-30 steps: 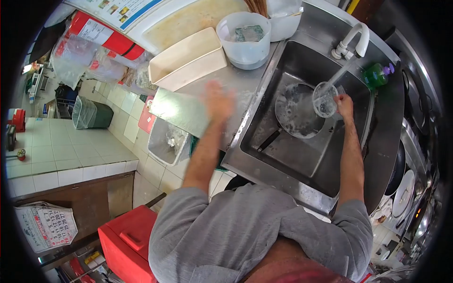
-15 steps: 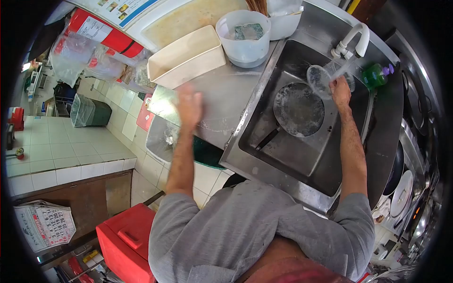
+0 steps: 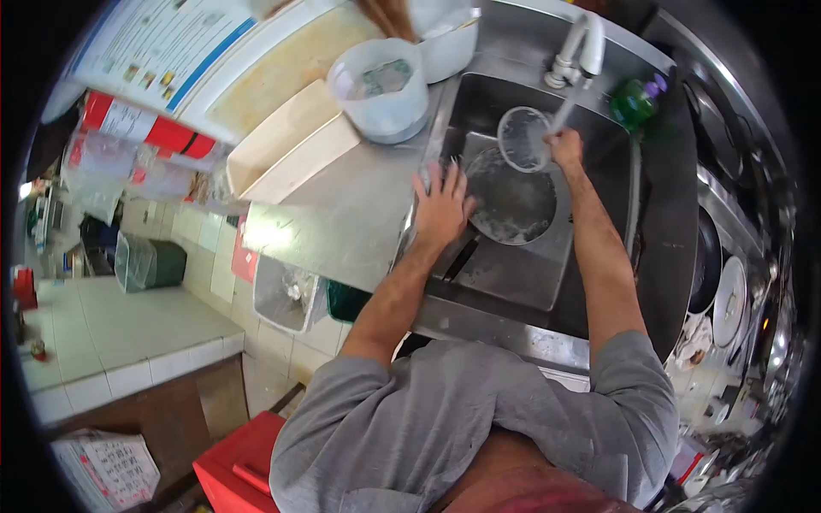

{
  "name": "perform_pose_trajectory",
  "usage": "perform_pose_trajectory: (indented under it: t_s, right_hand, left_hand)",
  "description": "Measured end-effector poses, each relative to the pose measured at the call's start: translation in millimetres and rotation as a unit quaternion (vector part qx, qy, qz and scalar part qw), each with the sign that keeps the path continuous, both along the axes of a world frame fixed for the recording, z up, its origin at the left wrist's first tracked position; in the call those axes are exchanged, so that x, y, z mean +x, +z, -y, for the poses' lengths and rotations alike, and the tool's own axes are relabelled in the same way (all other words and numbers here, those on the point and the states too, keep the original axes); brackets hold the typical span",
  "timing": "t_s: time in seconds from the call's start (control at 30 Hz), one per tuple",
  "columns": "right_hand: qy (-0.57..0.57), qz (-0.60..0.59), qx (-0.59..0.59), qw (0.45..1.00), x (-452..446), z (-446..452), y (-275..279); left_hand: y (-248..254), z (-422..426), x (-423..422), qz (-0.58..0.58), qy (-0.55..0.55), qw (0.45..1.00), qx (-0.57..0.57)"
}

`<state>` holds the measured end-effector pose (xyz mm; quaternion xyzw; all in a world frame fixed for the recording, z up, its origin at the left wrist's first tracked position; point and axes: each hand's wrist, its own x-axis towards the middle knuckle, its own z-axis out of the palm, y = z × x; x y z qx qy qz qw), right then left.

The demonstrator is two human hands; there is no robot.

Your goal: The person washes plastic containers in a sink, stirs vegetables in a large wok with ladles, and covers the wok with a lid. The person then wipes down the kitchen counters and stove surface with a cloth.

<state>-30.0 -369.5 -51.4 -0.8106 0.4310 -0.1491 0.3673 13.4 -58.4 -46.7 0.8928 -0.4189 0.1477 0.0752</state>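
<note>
The left hand (image 3: pixel 443 205) hides part of the rim of the sink (image 3: pixel 539 282), and whether its fingertips touch the pan (image 3: pixel 516 205) cannot be told. The clear tub (image 3: pixel 522 141) covers some of the pan's far edge; how the right hand's (image 3: pixel 564 149) fingers sit on the tub is too small to make out. The brown sticks (image 3: pixel 389 19) are blurred and cut off at the top, the poster's (image 3: pixel 175 51) print is unreadable, and the bottom edge crops the red box (image 3: pixel 235 462).

Creased grey shirt (image 3: pixel 410 406), loose short sleeves (image 3: pixel 633 372), bare forearms (image 3: pixel 602 248), bare hands (image 3: pixel 441 209)
</note>
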Motion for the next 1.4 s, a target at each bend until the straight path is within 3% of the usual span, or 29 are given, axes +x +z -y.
perform_pose_trajectory:
  t_s: [0.07,0.1,0.13,0.17,0.2,0.23,0.27,0.3,0.37,0.47,0.5,0.57,0.63,0.67,0.73,0.83,0.87,0.93,1.0,1.07,1.1,1.13,1.2,1.23,1.27,1.33,1.4]
  right_hand:
    - [0.019,-0.01,-0.014,1.0,-6,-1,14]
    - [0.057,-0.027,-0.025,0.998,-7,-9,19]
    - [0.044,-0.025,-0.023,0.998,-8,-20,21]
    - [0.049,-0.005,-0.123,0.991,-13,-36,23]
    - [0.055,0.012,-0.224,0.973,-17,-48,26]
    - [0.046,0.011,-0.226,0.973,-22,-57,28]
    - [0.091,0.013,-0.272,0.958,-28,-65,29]
    - [0.136,0.014,-0.316,0.939,-34,-72,30]
    - [0.132,0.035,-0.308,0.941,-44,-81,32]
    - [0.123,0.034,-0.288,0.949,-68,-68,31]
    - [0.106,0.051,-0.281,0.952,-79,-62,30]
    - [0.079,0.067,-0.277,0.955,-100,-48,27]
    - [-0.002,0.116,-0.166,0.979,-124,-40,30]
    - [-0.01,0.114,-0.166,0.979,-135,-40,27]
    - [-0.106,0.128,-0.044,0.985,-151,-46,17]
    - [-0.119,0.086,0.036,0.988,-163,-59,-1]
    - [-0.12,0.089,0.036,0.988,-167,-60,-15]
    - [0.041,0.076,0.071,0.994,-174,-62,-41]
    - [0.054,0.072,0.114,0.989,-176,-70,-49]
    - [0.067,0.067,0.157,0.983,-180,-77,-45]
    - [0.071,0.052,0.141,0.986,-182,-79,-37]
    - [0.075,0.037,0.125,0.989,-184,-83,-33]
    - [0.067,0.037,0.117,0.99,-187,-87,-32]
    - [0.058,0.037,0.108,0.992,-186,-90,-31]
    - [0.058,0.039,0.108,0.992,-186,-94,-29]
    - [0.094,-0.001,0.006,0.996,-185,-100,-9]
    - [0.064,-0.005,-0.021,0.998,-183,-96,-8]
  left_hand:
    - [-24,1,-12,-0.133,-0.155,0.979,0.024]
    - [-39,10,-9,-0.131,-0.168,0.977,0.03]
    - [-55,26,-2,-0.302,-0.118,0.939,-0.116]
    - [-62,43,5,-0.459,-0.061,0.85,-0.252]
    - [-43,60,10,-0.461,-0.07,0.849,-0.248]
    - [-5,81,12,-0.639,0.022,0.704,-0.308]
    - [22,99,13,-0.776,0.116,0.515,-0.344]
    - [31,118,14,-0.779,0.109,0.517,-0.338]
    - [42,158,9,-0.798,0.154,0.435,-0.387]
    - [-12,207,13,-0.815,0.079,0.446,-0.362]
    - [-14,219,8,-0.788,0.093,0.49,-0.362]
    - [-20,239,0,-0.767,0.087,0.513,-0.376]
    - [-25,252,7,-0.728,0.054,0.561,-0.39]
    - [-31,260,17,-0.712,0.046,0.545,-0.44]
    - [-18,267,30,-0.714,0.094,0.528,-0.451]
    - [-5,265,24,-0.728,0.016,0.567,-0.384]
    - [0,263,21,-0.727,0.015,0.569,-0.384]
    - [10,255,12,-0.775,0.005,0.588,-0.233]
    - [-2,256,30,-0.761,-0.001,0.608,-0.225]
    - [-20,262,51,-0.454,-0.071,0.868,-0.19]
    - [15,248,33,-0.326,-0.072,0.933,-0.132]
    - [24,240,29,-0.326,-0.071,0.933,-0.132]
    - [36,227,27,-0.225,-0.259,0.937,0.059]
    - [48,219,20,-0.173,-0.265,0.944,0.095]
    - [47,218,24,-0.172,-0.265,0.944,0.095]
    - [37,216,32,-0.05,-0.176,0.983,-0.012]
    - [33,217,31,-0.031,-0.16,0.986,-0.041]
